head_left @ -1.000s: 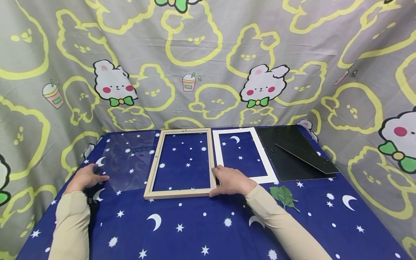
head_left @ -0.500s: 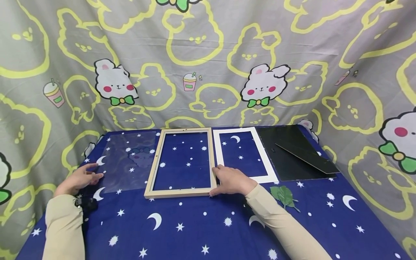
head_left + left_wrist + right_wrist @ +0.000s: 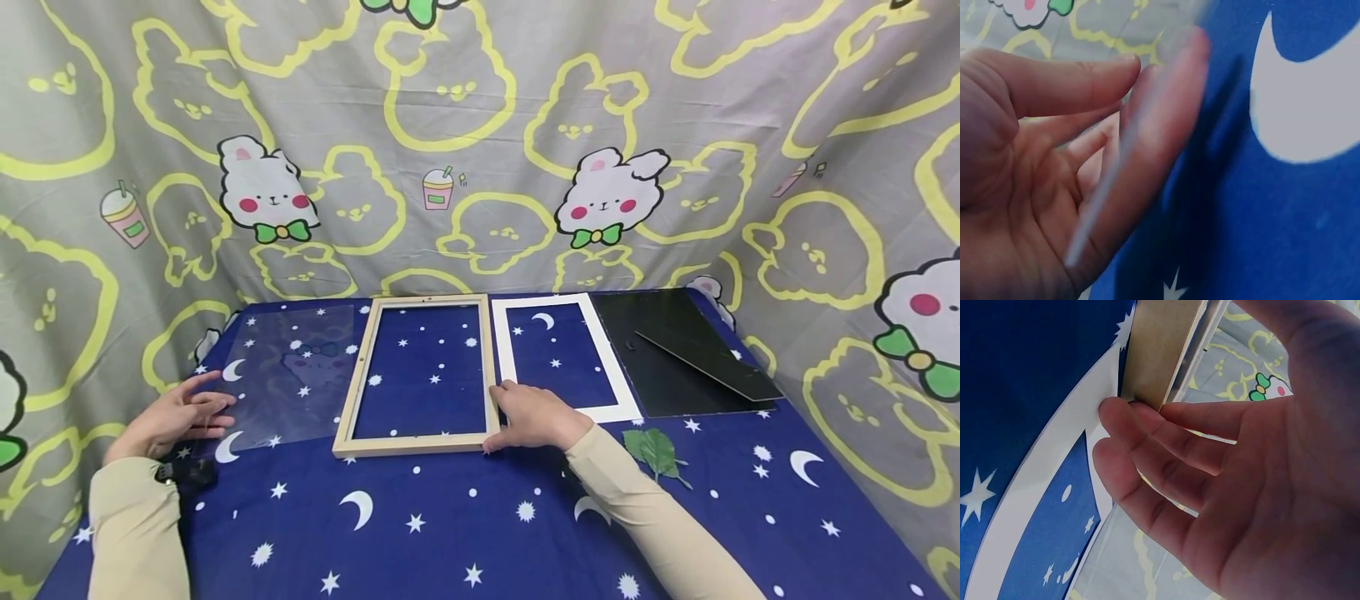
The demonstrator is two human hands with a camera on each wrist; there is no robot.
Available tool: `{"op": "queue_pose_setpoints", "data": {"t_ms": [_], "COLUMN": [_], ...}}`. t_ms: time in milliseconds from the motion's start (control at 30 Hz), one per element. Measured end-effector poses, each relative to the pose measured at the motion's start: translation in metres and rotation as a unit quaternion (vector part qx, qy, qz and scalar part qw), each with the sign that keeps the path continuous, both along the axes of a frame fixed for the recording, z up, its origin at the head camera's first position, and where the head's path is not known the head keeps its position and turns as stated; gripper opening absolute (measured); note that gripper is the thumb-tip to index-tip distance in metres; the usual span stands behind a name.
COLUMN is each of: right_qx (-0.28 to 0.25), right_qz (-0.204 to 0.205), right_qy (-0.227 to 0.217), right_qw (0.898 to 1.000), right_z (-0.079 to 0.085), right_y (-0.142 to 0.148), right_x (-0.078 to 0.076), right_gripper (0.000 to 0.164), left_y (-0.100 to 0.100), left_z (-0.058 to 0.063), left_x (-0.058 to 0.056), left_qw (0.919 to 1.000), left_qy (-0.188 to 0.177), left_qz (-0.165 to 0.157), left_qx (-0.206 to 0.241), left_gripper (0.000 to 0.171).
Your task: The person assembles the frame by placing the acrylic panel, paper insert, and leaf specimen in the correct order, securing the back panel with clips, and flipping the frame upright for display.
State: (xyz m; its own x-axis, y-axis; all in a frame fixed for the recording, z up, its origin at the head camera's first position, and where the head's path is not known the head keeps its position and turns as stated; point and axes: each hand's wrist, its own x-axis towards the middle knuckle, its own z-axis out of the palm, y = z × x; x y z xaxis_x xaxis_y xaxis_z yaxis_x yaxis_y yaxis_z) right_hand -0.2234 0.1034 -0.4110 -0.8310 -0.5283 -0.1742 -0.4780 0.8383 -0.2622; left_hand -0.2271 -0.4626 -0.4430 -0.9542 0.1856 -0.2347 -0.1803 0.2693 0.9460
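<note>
A clear plastic sheet (image 3: 281, 375) lies low over the left of the table. My left hand (image 3: 176, 415) pinches its left edge between thumb and fingers; the left wrist view shows that edge (image 3: 1107, 187) crossing the fingers. Right of the sheet is a wooden picture frame (image 3: 408, 447), flat on the cloth. My right hand (image 3: 536, 415) rests against the frame's near right corner, with the thumb at the front and the fingers along the side. In the right wrist view those fingers (image 3: 1141, 487) are loosely bent, and some tips meet the wooden side (image 3: 1154, 350).
A white mat board (image 3: 618, 383) lies right of the frame. Beyond it is a black backing board (image 3: 660, 387) with its easel stand (image 3: 712, 367) raised at an angle. Green leaves (image 3: 654, 452) lie in front. A patterned curtain (image 3: 480, 125) stands behind the table.
My left hand has moved left with the edge of the clear sheet, which has shifted slightly left; the reflection in it has moved too. The right hand and the picture frame have stayed put.
</note>
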Motion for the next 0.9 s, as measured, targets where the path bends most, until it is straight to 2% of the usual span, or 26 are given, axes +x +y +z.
{"op": "queue_pose_setpoints", "data": {"t_ms": [67,167,433,633,800,900], "right_qx": [-0.001,0.001,0.005,0.005,0.003,0.003], "right_qz": [0.003,0.006,0.005,0.005,0.006,0.007], "right_qy": [0.004,0.008,0.008,0.008,0.011,0.013], "right_qw": [1.0,1.0,1.0,1.0,1.0,1.0], "right_z": [-0.0006,-0.0019,-0.0016,-0.0011,-0.0017,-0.0023], "right_y": [0.0004,0.0007,-0.0002,-0.0003,0.0001,0.0002], "right_x": [0.0001,0.0,-0.0003,-0.0008,-0.0002,-0.0003], "right_gripper": [0.093,0.093,0.094,0.094,0.093,0.093], "left_y": [-0.0021,-0.0036,0.0004,0.0006,-0.0009,-0.0021], "left_z": [-0.0011,-0.002,0.0011,0.0028,0.0027,0.0023], "left_x": [0.001,0.0018,0.0007,0.002,0.0028,0.0027], "left_qw": [0.9992,0.9977,0.9995,0.9986,0.9975,0.9961], "left_qy": [0.001,0.005,0.006,-0.008,-0.031,-0.03], "left_qz": [-0.004,-0.002,0.008,0.009,0.022,0.031], "left_qx": [0.039,0.067,0.03,0.052,0.06,0.077], "left_gripper": [0.076,0.077,0.08,0.084,0.087,0.087]}}
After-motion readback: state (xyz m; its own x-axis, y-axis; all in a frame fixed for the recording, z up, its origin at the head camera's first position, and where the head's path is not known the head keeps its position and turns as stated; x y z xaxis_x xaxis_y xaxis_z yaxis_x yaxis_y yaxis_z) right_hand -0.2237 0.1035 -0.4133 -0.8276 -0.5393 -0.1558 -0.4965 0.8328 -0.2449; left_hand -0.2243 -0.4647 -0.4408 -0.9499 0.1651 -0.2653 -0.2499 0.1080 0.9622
